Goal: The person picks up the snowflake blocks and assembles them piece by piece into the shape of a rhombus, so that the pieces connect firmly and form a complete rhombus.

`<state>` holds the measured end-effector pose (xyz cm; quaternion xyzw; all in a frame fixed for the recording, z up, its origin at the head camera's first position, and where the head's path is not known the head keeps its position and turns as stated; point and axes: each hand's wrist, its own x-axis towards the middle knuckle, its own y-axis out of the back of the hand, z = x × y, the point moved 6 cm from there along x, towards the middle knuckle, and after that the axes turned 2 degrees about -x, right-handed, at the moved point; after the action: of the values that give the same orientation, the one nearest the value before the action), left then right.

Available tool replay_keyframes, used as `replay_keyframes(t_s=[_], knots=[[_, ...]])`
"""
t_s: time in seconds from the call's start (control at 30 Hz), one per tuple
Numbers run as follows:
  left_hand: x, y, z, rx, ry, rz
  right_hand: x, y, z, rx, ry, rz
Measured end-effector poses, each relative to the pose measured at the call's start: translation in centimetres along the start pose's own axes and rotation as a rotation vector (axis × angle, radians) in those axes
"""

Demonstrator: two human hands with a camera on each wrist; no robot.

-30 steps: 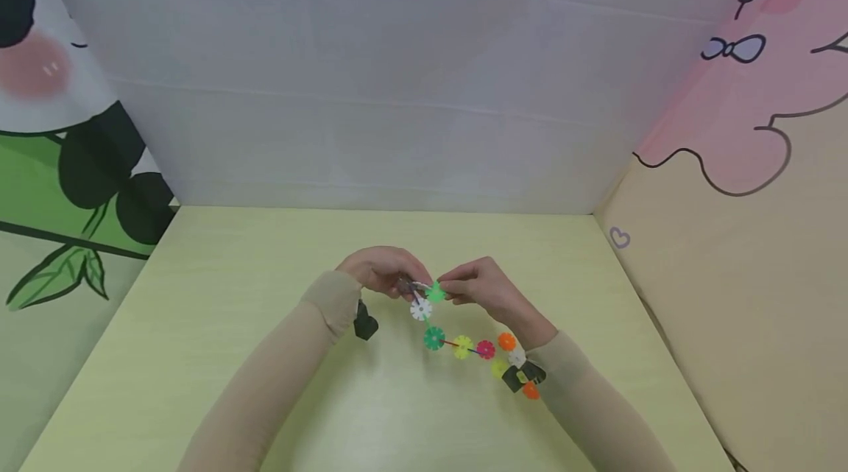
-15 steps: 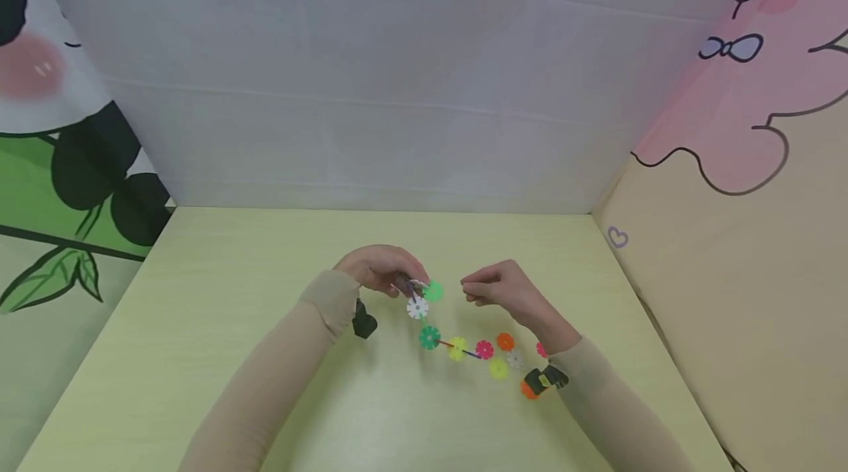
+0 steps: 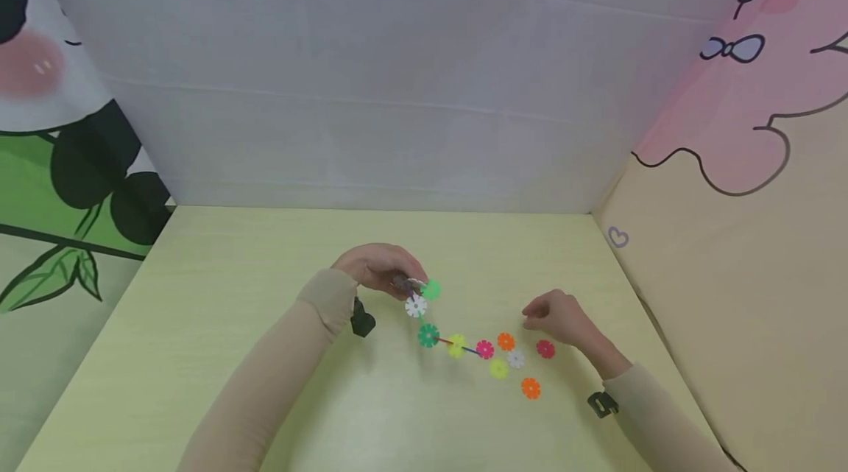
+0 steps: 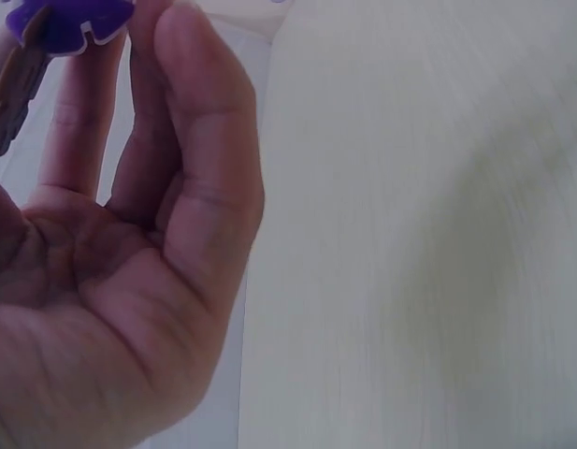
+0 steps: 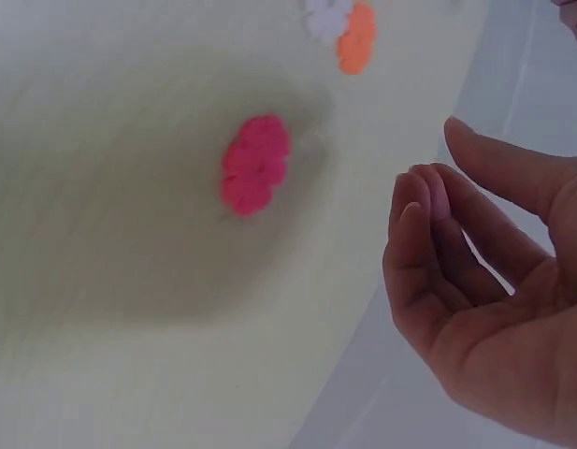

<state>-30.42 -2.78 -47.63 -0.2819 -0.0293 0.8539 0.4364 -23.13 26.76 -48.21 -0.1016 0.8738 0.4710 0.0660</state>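
Observation:
My left hand [image 3: 380, 268] grips one end of a chain of interlocked plastic snowflake discs. Light green [image 3: 431, 289], white [image 3: 416, 305], dark green [image 3: 428, 336] and yellow [image 3: 456, 345] discs show along it, with edge-on discs between. A purple disc [image 4: 68, 21] and a brown disc [image 4: 17, 94] are at the left fingers in the left wrist view. The chain's lower end meets a pink disc [image 3: 485, 350]. Holding nothing, my right hand [image 3: 563, 317] hovers with fingers loosely bent and thumb apart, above and beside a loose pink-red disc [image 5: 255, 166].
Loose discs lie right of the chain: orange [image 3: 506, 342], white [image 3: 515, 358], yellow [image 3: 499, 368] and another orange disc [image 3: 531, 388]. A pale wooden table [image 3: 265, 251] is bounded by a white back wall [image 3: 397, 148] and printed side panels [image 3: 742, 273].
My right hand has let go of the light green disc and moved right and toward me, uncovering the loose discs. The left hand stays almost still with the chain.

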Motion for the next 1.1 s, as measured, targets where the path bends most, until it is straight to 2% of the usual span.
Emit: replay_keyframes(t_s=[0.23,0.37,0.6,0.83,1.1], knots=[[0.0,0.1,0.1,-0.01,0.003,0.01,-1.5,-1.1,3.9,-0.126,-0.038,-0.042],[0.1,0.1,0.1,-0.004,0.005,0.007,-1.8,-1.6,5.2,-0.138,-0.052,-0.034],[0.1,0.0,0.0,-0.012,0.02,-0.006,-1.9,-2.0,5.7,-0.159,-0.007,0.004],[0.1,-0.1,-0.1,-0.01,0.02,-0.017,-1.7,-2.1,6.2,-0.146,-0.038,0.003],[0.0,0.0,-0.1,-0.025,0.016,-0.022,-1.9,-1.1,5.9,-0.07,-0.069,-0.005]])
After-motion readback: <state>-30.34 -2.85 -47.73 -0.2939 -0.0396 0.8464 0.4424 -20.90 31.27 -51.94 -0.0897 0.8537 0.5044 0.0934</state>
